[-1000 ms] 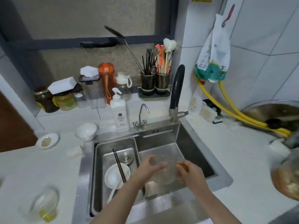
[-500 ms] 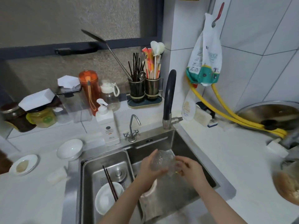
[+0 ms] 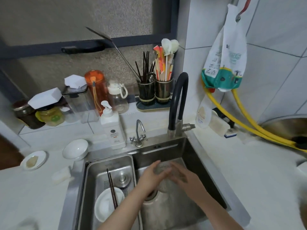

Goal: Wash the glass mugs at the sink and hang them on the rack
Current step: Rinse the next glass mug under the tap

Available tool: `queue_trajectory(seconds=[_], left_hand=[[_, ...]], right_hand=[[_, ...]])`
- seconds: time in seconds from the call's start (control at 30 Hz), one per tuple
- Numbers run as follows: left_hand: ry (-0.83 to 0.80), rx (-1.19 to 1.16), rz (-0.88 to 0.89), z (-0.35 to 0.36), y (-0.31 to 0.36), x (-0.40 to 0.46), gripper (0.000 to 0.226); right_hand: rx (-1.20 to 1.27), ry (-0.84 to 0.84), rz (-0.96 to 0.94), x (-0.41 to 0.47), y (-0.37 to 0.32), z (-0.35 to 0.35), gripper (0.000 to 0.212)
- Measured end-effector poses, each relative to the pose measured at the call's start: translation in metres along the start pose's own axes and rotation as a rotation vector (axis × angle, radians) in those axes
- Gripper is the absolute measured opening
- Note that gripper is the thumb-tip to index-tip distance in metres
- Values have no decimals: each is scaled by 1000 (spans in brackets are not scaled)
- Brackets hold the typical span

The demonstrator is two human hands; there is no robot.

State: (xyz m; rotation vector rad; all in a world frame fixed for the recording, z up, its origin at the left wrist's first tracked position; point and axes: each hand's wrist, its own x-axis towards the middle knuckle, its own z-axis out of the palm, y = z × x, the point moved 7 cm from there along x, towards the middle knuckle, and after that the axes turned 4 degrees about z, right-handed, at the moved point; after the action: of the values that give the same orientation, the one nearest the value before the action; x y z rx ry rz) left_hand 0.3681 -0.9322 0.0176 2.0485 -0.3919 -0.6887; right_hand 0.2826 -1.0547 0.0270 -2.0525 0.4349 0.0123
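A clear glass mug (image 3: 163,170) is held over the right basin of the steel sink (image 3: 196,156), below the black curved faucet (image 3: 178,103). My left hand (image 3: 152,178) wraps its left side. My right hand (image 3: 181,175) is pressed against its right side and is blurred by motion. Most of the mug is hidden between the two hands; its handle does not show. No water stream is visible from the faucet. No rack is in view.
The left basin tray (image 3: 93,171) holds a white bowl (image 3: 106,205), dark chopsticks (image 3: 112,188) and a metal lid. A soap pump bottle (image 3: 113,130), small tap (image 3: 138,135), utensil holders (image 3: 154,92), jars, white bowl (image 3: 75,149) and saucer (image 3: 34,160) crowd the back. Yellow hoses (image 3: 249,125) run right.
The view has swung slightly up and left. Both hands have kept the mug between them and carried it farther back, closer under the faucet; the right hand now moves fast.
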Motion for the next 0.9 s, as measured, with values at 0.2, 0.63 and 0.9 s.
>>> queue_trajectory(seconds=[0.2,0.63,0.9], left_hand=[[78,79,-82,1,3,10,83],[21,-533,-280,12,0,24,95],[89,-375,-135,-1,6,21,79]], right_hand=[[229,-34,101,24,23,-7,42],[-525,90,-663,28,-7,-15,51],[-111,65,-436,35,2,-34,68]])
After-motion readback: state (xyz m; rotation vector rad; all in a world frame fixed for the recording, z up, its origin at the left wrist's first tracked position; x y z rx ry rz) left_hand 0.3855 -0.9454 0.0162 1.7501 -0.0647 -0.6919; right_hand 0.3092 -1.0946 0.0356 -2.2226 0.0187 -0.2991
